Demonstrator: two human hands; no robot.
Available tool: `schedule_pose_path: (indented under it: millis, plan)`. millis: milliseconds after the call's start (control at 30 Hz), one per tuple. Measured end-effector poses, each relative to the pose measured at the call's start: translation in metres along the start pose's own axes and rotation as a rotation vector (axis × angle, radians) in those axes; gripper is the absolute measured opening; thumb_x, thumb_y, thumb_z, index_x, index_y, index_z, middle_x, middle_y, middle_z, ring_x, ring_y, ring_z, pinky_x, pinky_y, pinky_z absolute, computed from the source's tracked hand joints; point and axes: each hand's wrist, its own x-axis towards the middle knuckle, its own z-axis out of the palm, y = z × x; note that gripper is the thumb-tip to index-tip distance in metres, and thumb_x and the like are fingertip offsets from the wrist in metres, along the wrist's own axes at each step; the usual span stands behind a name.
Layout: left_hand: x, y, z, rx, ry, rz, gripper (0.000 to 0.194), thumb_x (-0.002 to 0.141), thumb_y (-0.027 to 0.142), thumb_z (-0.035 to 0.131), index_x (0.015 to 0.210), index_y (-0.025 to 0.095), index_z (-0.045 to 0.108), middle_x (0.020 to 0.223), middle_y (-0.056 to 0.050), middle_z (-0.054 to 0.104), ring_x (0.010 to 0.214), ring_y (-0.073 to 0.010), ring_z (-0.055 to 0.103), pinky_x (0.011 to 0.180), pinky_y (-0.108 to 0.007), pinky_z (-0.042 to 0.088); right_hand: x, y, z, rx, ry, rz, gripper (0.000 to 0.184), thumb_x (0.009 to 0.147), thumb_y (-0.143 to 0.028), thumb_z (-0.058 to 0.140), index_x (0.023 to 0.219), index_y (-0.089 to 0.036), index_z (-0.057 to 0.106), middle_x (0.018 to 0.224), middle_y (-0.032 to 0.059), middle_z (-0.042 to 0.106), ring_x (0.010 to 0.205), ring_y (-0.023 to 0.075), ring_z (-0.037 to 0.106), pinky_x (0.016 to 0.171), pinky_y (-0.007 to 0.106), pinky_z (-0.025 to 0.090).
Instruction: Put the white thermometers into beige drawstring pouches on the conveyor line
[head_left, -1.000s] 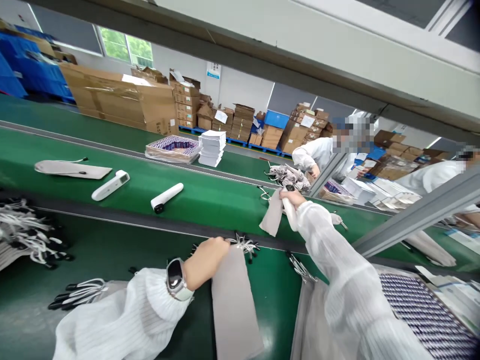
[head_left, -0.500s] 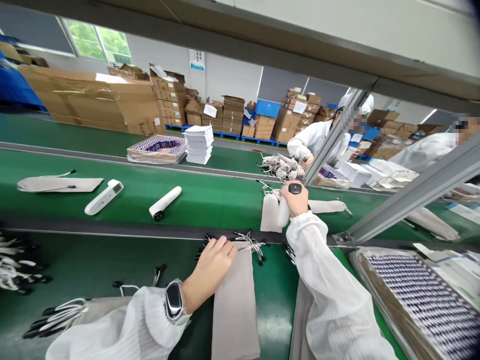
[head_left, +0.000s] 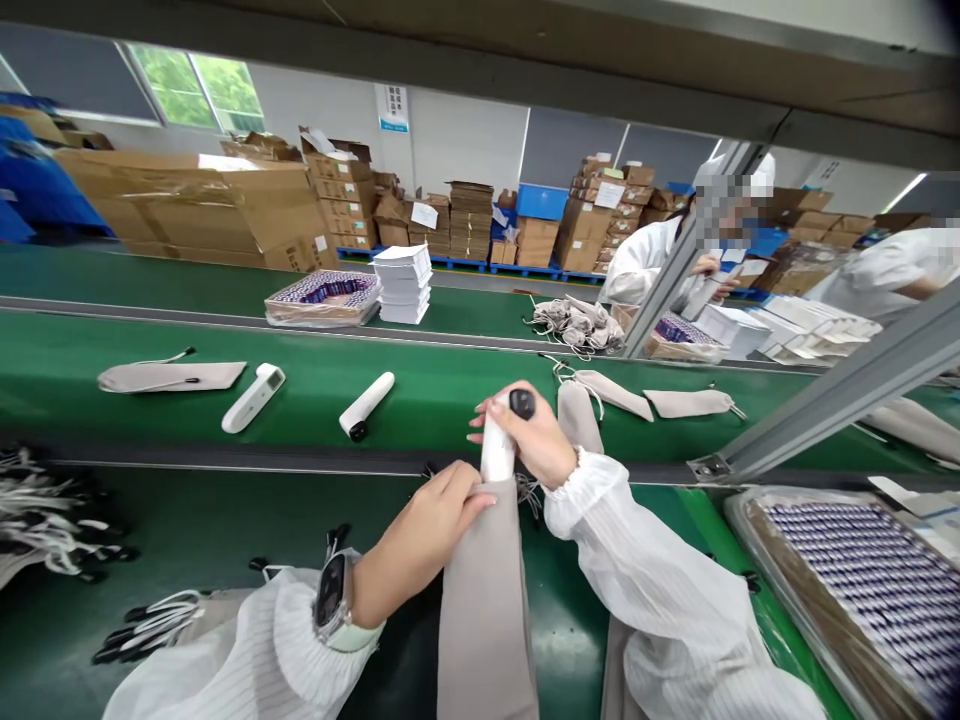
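My right hand (head_left: pixel 538 436) is closed around a white handheld thermometer (head_left: pixel 497 452) with a black round head. The thermometer's lower end is at the mouth of a grey drawstring pouch (head_left: pixel 484 610); how far it reaches inside is hidden. My left hand (head_left: pixel 429 515) pinches the pouch's top edge beside the thermometer. Beyond my hands, two more white thermometers, one with a display (head_left: pixel 253 398) and one with its black head toward me (head_left: pixel 366 406), lie on the green conveyor belt (head_left: pixel 442 395). Filled-looking pouches (head_left: pixel 579 415) lie right of them.
A metal post (head_left: pixel 795 400) slants up on the right. Below it sits a tray of purple-and-white batteries (head_left: pixel 862 590). Bundled pouch cords (head_left: pixel 52 520) lie at left. Across the belt are stacked white papers (head_left: pixel 403 285), a pouch heap (head_left: pixel 577 325) and two people in white.
My right hand has brought the thermometer from the belt left and nearer, to the pouch mouth. My left hand now grips the pouch edge. The view has shifted slightly left.
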Motion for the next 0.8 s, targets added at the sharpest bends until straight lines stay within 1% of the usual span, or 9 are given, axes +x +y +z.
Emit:
schedule_pose_path:
  millis: [133,233,300,400,533,600,667,733,800]
  plan:
    - [0.003,-0.009,0.001,0.122,0.231,-0.015,0.019,0.087,0.029,0.034,0.089,0.017,0.048,0.092,-0.004,0.041,0.074,-0.0137,0.05,0.062,-0.026,0.043,-0.001,0.008,-0.003,-0.388,-0.504,0.018,0.039,0.07,-0.053,0.051,0.067,-0.015,0.055,0.075,0.0016,0.056,0.075,0.0131,0.054,0.073,0.028,0.043]
    - [0.006,-0.014,-0.004,0.18,0.261,-0.049,0.022,0.087,0.03,0.033,0.085,0.018,0.051,0.092,-0.004,0.038,0.072,-0.0126,0.05,0.061,-0.026,0.044,-0.004,0.015,0.0,-0.523,-0.615,0.116,0.051,0.077,-0.058,0.033,0.066,-0.014,0.058,0.059,-0.0003,0.05,0.055,0.0094,0.049,0.055,0.023,0.041]
    - [0.007,-0.015,-0.013,0.185,0.249,-0.093,0.024,0.087,0.032,0.033,0.083,0.018,0.052,0.095,-0.004,0.037,0.068,-0.0114,0.05,0.059,-0.026,0.043,-0.005,0.018,0.001,-0.567,-0.494,0.103,0.054,0.081,-0.056,0.026,0.074,-0.015,0.06,0.053,-0.0017,0.047,0.047,0.0078,0.044,0.049,0.021,0.038]
    - [0.006,-0.012,-0.033,0.129,0.177,-0.265,0.028,0.085,0.04,0.035,0.087,0.017,0.05,0.088,-0.004,0.044,0.059,-0.0112,0.047,0.052,-0.025,0.039,0.002,0.02,-0.013,-0.689,-0.068,-0.145,0.045,0.082,-0.051,0.031,0.089,-0.018,0.06,0.051,-0.0033,0.045,0.047,0.0079,0.043,0.051,0.02,0.035]
    - [-0.004,0.004,-0.057,-0.368,-0.266,-0.339,0.038,0.084,0.044,0.032,0.063,0.016,0.045,0.052,0.005,0.034,0.043,-0.0075,0.031,0.04,-0.019,0.026,0.025,0.023,-0.051,-0.803,0.307,-0.26,0.039,0.075,-0.051,0.042,0.068,-0.016,0.058,0.045,-0.0033,0.042,0.045,0.0081,0.04,0.051,0.021,0.034]
    - [-0.01,0.012,-0.06,-0.677,-0.256,-0.318,0.037,0.086,0.043,0.029,0.064,0.017,0.043,0.048,0.007,0.024,0.04,-0.0061,0.022,0.037,-0.018,0.02,0.028,0.025,-0.058,-0.642,0.133,-0.165,0.044,0.075,-0.055,0.038,0.076,-0.015,0.058,0.047,-0.0032,0.045,0.042,0.0075,0.038,0.046,0.021,0.033]
    - [-0.014,0.019,-0.057,-0.856,-0.035,-0.257,0.031,0.088,0.04,0.028,0.074,0.018,0.045,0.05,0.007,0.025,0.041,-0.006,0.022,0.037,-0.017,0.022,0.019,0.026,-0.048,-0.405,-0.288,-0.05,0.055,0.069,-0.056,0.046,0.107,-0.017,0.048,0.063,-0.001,0.056,0.047,0.0073,0.044,0.047,0.02,0.035]
    - [-0.016,0.022,-0.052,-0.853,0.122,-0.145,0.023,0.088,0.035,0.03,0.083,0.019,0.047,0.057,0.005,0.035,0.046,-0.0066,0.031,0.043,-0.018,0.03,0.003,0.027,-0.025,-0.236,-0.677,0.008,0.086,0.055,-0.049,0.065,0.126,-0.02,0.026,0.084,0.0017,0.059,0.061,0.0089,0.052,0.056,0.021,0.041]
    - [-0.015,0.025,-0.047,-0.723,0.116,-0.048,0.02,0.089,0.03,0.031,0.083,0.02,0.048,0.067,0.002,0.044,0.056,-0.008,0.041,0.052,-0.02,0.038,-0.011,0.027,-0.002,-0.185,-0.788,-0.026,0.098,0.043,-0.035,0.076,0.126,-0.021,0.025,0.089,0.0015,0.057,0.074,0.0115,0.054,0.069,0.025,0.043]
